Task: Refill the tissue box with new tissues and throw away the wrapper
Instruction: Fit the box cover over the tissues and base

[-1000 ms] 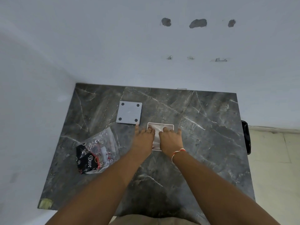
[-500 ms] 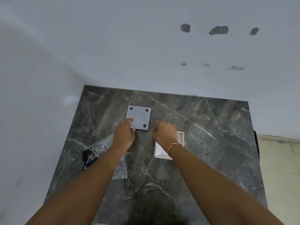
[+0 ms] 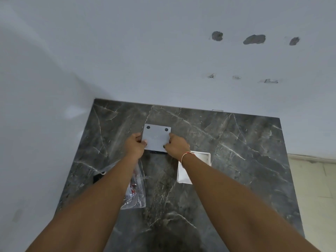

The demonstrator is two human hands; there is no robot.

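From my feed the light is soft, even and cool, with no hard glare. A pale bright patch sits on the left wall [image 3: 72, 111] at about nine o'clock. The grey plate [image 3: 156, 138] throws a thin dark shadow on the marble surface [image 3: 236, 160] beneath its near edge. Wide-angle bending stretches my forearms toward six o'clock; detail is slightly soft throughout.

plain home-like room: dark marble table [image 3: 227, 151] against patched white wall [image 3: 145, 60].
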